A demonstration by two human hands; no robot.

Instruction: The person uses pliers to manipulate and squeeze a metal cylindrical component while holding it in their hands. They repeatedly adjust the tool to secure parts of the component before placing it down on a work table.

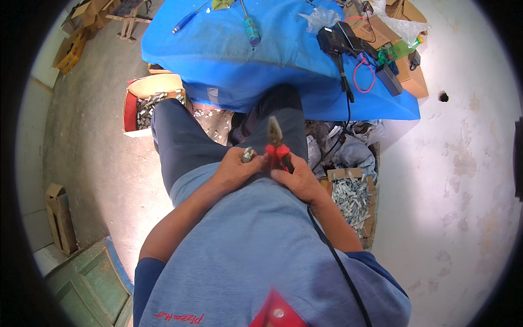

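Note:
Both of my hands meet in front of my lap. In my right hand [299, 179] is a pair of pliers [275, 132] with red handles; the metal jaws point up and away from me and look closed. Pinched in my left hand [235, 172] is a small silvery metal piece [248, 154], its exact kind too small to make out. The left fingertips lie close beside the red handles, and whether they touch them I cannot tell.
Ahead, a blue-covered table [229, 60] carries a screwdriver [251, 30], black power adapters [333, 41] and a green bottle [400, 50]. Left of my legs sits a box of metal pieces [150, 109]; at right is a carton of silvery strips [351, 199]. A black cable [340, 261] crosses my shirt.

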